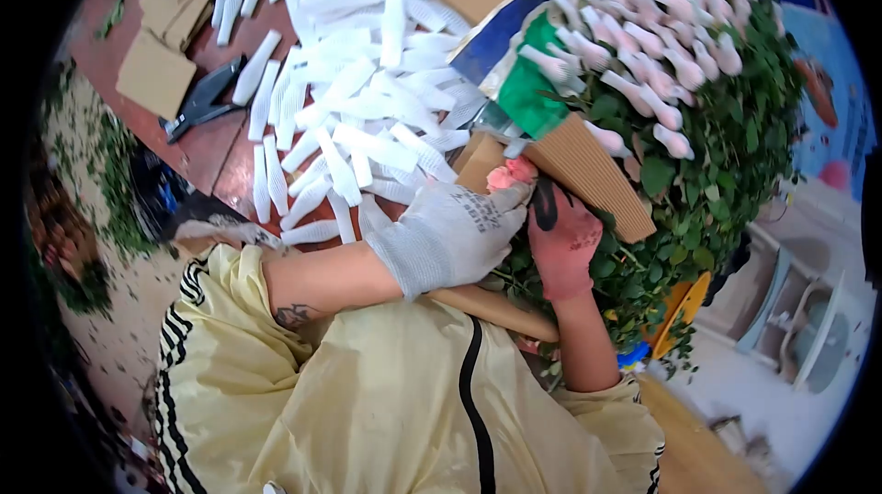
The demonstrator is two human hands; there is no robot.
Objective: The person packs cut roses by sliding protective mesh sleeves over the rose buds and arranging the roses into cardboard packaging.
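Note:
My left hand [455,232], in a white and grey glove, reaches in from the left with its fingers closed against a pink rose [511,173]. My right hand [560,232], in a red glove with black on the fingers, is closed just right of the rose, close to the left fingertips. What its fingers pinch is hidden. White mesh sleeves [367,108] lie heaped beyond my left hand. A corrugated cardboard strip [593,177] runs down beside my right hand. Pink roses in white sleeves [643,44] are piled at the upper right on green leaves [698,181].
A black tool [207,99], perhaps a stapler, and cardboard pieces [156,71] lie on the red table [197,158] at the upper left. Green and blue wrapping [533,85] stands beside the roses. Fallen leaves cover the floor at left; a white rack [799,319] stands at right.

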